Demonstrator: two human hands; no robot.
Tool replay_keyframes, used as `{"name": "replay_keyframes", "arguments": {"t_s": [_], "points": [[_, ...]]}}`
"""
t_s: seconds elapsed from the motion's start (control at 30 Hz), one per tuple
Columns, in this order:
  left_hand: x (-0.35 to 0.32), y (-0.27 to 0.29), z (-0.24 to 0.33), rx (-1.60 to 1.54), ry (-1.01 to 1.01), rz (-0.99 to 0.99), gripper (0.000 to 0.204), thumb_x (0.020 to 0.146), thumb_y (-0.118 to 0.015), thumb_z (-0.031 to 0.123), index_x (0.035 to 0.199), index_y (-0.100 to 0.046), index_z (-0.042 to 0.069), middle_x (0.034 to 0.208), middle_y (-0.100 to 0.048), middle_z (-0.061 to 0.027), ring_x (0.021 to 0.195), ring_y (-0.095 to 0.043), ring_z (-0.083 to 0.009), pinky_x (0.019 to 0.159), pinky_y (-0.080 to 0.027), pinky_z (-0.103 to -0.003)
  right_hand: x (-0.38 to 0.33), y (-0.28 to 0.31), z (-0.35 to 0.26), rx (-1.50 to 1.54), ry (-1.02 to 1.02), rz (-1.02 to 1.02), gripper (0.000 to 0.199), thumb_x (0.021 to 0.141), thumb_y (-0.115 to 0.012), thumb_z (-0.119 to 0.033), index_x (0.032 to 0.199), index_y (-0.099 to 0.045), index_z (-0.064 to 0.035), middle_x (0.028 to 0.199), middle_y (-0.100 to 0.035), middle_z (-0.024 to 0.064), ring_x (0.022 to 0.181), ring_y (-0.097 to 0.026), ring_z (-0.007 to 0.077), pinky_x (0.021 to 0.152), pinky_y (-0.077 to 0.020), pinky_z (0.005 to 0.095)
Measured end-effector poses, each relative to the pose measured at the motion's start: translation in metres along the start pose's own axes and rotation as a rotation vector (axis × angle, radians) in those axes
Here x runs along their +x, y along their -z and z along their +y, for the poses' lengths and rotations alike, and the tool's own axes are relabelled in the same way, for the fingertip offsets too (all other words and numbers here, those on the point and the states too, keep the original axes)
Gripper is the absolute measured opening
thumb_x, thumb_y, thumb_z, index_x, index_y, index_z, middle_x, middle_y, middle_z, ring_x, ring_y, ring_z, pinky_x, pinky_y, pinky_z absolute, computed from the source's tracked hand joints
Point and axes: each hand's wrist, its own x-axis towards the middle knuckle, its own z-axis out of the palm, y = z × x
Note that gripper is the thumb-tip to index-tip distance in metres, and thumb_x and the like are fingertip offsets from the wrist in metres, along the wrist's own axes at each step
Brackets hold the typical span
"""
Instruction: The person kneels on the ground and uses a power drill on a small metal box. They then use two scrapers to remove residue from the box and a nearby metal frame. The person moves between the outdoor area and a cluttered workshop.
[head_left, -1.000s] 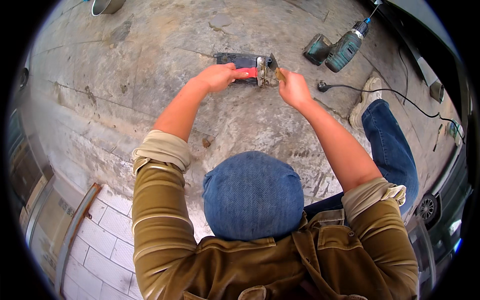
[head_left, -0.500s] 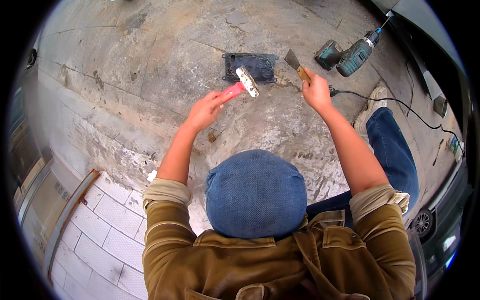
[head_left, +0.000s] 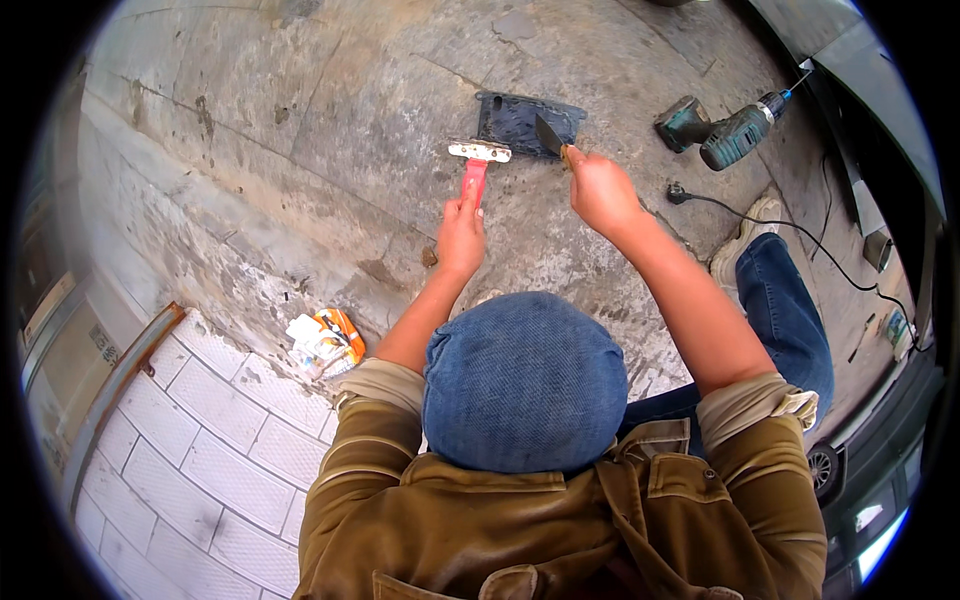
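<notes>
My left hand (head_left: 462,228) grips the red handle of a small hammer (head_left: 478,158). Its pale metal head hovers just left of a dark rectangular metal plate (head_left: 515,112) lying on the stone ground. My right hand (head_left: 600,190) holds a chisel (head_left: 549,136) tilted, with its dark blade on the plate's right half. The hammer head sits a short way to the left of the chisel, apart from it. A blue cap and a brown jacket fill the lower middle of the view.
A cordless drill (head_left: 735,130) lies to the right of the plate, with a black plug and cord (head_left: 680,192) below it. An orange and white packet (head_left: 326,342) rests by the stone step. White tiles (head_left: 200,460) lie lower left. A vehicle's edge (head_left: 880,420) runs along the right.
The hammer swung back from the chisel toward me, then forward again; its head now sits left of the chisel. My right hand kept the chisel on the plate.
</notes>
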Motion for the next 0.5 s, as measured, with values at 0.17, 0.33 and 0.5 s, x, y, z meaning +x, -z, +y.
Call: {"name": "replay_keyframes", "arguments": {"t_s": [0.17, 0.33, 0.5], "points": [[0.003, -0.018, -0.008, 0.030, 0.009, 0.019, 0.050, 0.090, -0.052, 0.014, 0.138, -0.040, 0.020, 0.104, -0.052, -0.0137, 0.087, -0.058, -0.0329, 0.074, -0.048, -0.042, 0.025, 0.021, -0.016, -0.082, 0.004, -0.134, 0.019, 0.074, -0.052, 0.000, 0.091, -0.062, 0.0014, 0.084, -0.065, 0.0218, 0.082, -0.064, 0.0377, 0.071, -0.0518, 0.0453], [0.014, -0.027, 0.005, 0.036, 0.044, 0.064, 0.053, 0.090, -0.052, 0.013, 0.140, -0.037, 0.022, 0.106, -0.049, -0.0141, 0.087, -0.058, -0.0329, 0.074, -0.048, -0.043, 0.040, 0.035, -0.026, -0.164, 0.046, -0.199, 0.014, 0.073, -0.053, -0.001, 0.081, -0.065, -0.0004, 0.086, -0.065, 0.0214, 0.084, -0.064, 0.0367, 0.073, -0.0521, 0.0444], [0.049, -0.022, 0.031, -0.023, 0.084, 0.141, 0.052, 0.090, -0.052, 0.012, 0.140, -0.038, 0.017, 0.107, -0.049, -0.0149, 0.088, -0.057, -0.0333, 0.076, -0.047, -0.042, 0.044, 0.040, -0.026, -0.187, 0.009, -0.277, 0.016, 0.073, -0.054, -0.002, 0.082, -0.066, -0.0013, 0.087, -0.066, 0.0211, 0.085, -0.064, 0.0364, 0.075, -0.0522, 0.0436]]}}
